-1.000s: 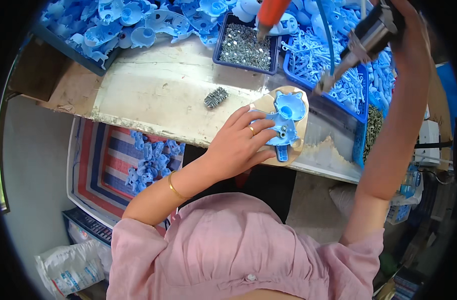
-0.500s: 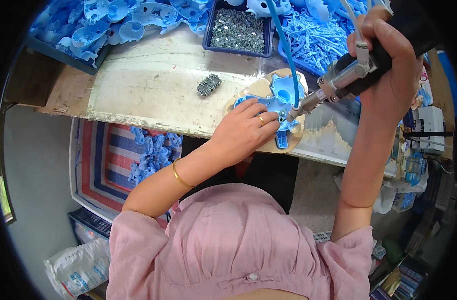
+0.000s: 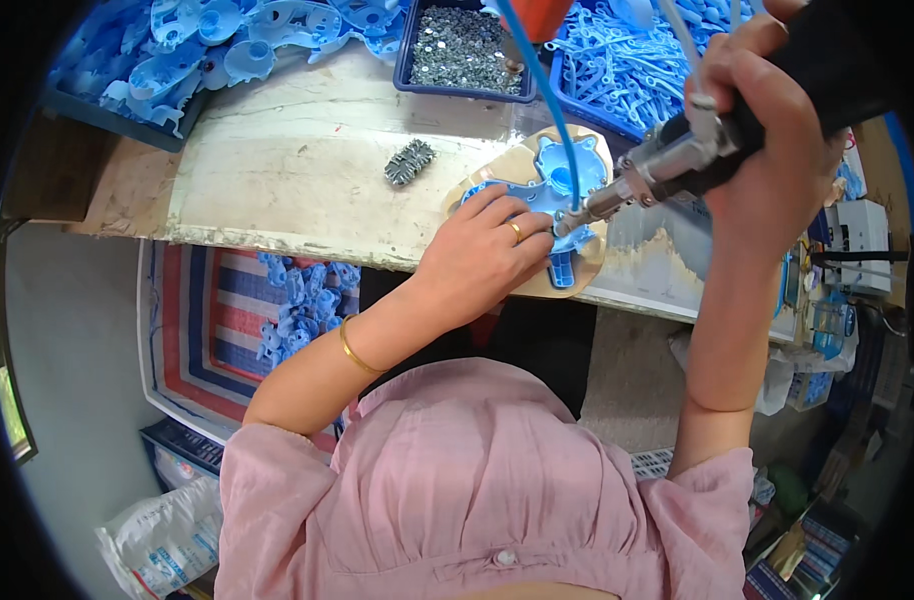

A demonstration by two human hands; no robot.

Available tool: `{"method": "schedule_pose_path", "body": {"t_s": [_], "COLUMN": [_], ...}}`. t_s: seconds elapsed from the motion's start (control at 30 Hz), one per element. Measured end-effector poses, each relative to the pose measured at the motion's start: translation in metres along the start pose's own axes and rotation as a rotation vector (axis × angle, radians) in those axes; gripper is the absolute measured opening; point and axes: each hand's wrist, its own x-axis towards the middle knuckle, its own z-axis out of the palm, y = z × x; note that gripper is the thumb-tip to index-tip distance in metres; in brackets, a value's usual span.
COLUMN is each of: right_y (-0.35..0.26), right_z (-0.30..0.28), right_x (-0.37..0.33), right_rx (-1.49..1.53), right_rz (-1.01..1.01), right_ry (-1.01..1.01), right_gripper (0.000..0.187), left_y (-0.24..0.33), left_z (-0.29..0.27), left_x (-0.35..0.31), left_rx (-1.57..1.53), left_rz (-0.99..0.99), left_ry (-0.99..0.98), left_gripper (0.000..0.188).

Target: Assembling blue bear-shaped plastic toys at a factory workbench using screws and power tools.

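Observation:
A light blue plastic shell (image 3: 560,180) lies hollow side up in a tan contoured holder (image 3: 599,150) by the table's front edge. My left hand (image 3: 487,240) rests over the shell's near left part, fingers bent onto it; its thumb is hidden. In my right hand (image 3: 772,120) is an air screwdriver (image 3: 667,168) with a black body and metal nose, slanting down to the left. Its tip meets the shell close to my left fingertips, and the exact contact spot is hard to see. A thin blue hose (image 3: 552,100) runs down to the nose.
Small metal parts fill a dark blue tray (image 3: 407,70). Beside it is a bin of thin blue plastic pieces (image 3: 617,65). Blue shells (image 3: 247,45) are heaped at the far left. A dark ridged metal piece (image 3: 410,162) lies on the table. An orange tool (image 3: 537,18) hangs over the tray.
The screwdriver tip has shifted slightly left, closer to my left fingers. An orange tool has come into view above the metal-parts tray. My left hand stays on the shell.

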Motion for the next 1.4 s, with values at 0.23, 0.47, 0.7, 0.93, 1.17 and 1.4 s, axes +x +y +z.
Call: {"method": "schedule_pose_path", "body": {"t_s": [0.23,0.47,0.7,0.93,1.17,1.4], "right_y": [-0.007,-0.027,0.140,0.226,0.244,0.141], "right_z": [-0.009,-0.045,-0.239,-0.346,-0.357,-0.316], "right_x": [0.035,0.136,0.193,0.150,0.151,0.146], "right_rx": [0.052,-0.294,-1.049,-1.589,-1.837,-0.763], "right_rz": [0.053,-0.100,0.037,0.232,0.058,0.393], "right_ry": [0.026,-0.404,-0.435,-0.288,-0.346,-0.305], "right_gripper": [0.044,0.049,0.025,0.030,0.024,0.022], "left_y": [0.000,0.014,0.019,0.036,0.012,0.027], "left_z": [0.002,-0.057,-0.236,-0.241,-0.157,-0.080], "left_x": [0.000,0.015,-0.048,-0.058,0.003,0.048], "left_rx": [-0.005,-0.147,-0.264,0.065,-0.157,-0.385], "left_rz": [0.018,-0.101,-0.511,-0.899,-0.488,-0.145], "left_ry": [-0.049,-0.061,-0.391,-0.480,-0.585,-0.376], "left_gripper": [0.015,0.018,0.028,0.056,0.043,0.038]}}
